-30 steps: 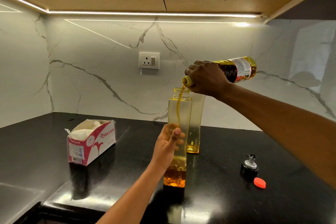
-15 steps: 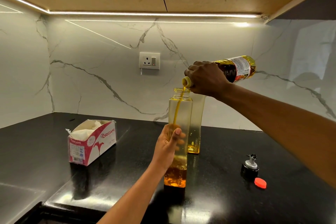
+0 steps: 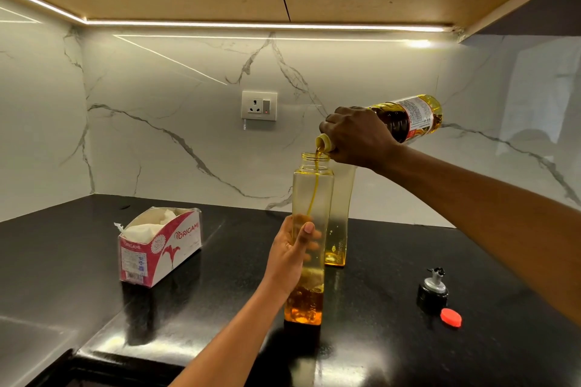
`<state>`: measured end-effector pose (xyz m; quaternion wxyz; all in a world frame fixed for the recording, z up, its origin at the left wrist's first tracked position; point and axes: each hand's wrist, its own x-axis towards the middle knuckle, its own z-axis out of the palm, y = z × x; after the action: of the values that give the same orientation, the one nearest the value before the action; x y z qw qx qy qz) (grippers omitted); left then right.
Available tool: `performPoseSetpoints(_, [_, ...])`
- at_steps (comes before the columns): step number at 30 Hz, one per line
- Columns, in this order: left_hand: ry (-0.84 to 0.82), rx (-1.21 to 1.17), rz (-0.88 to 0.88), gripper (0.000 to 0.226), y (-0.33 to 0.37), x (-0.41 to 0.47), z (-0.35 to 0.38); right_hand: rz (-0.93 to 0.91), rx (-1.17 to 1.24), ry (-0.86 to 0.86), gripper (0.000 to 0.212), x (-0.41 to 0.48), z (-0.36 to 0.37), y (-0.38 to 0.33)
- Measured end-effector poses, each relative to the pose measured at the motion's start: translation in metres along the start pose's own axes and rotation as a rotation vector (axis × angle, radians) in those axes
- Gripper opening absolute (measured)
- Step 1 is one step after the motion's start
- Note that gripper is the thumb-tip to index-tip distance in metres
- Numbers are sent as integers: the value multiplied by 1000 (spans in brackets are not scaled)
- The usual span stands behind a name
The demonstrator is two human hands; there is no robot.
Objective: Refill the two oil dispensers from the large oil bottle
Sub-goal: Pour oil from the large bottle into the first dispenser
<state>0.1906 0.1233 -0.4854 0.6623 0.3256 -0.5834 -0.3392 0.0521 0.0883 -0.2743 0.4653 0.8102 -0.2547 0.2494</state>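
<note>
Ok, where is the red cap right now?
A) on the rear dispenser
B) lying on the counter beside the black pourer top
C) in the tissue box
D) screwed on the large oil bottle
B: the red cap lies on the black counter beside the black pourer top, while the large oil bottle, gripped by the right hand, pours open-mouthed into the front dispenser held by the left hand.

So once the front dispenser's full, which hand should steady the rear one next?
Left, likely: the left hand grips the front tall clear square dispenser, directly beside the rear clear dispenser; the right hand is busy tilting the large labelled oil bottle.
</note>
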Motion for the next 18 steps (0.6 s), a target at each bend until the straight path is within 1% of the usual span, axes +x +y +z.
performPoseSetpoints(18, [-7, 0, 7, 83, 0, 0, 0, -30, -13, 10, 26, 1, 2, 0])
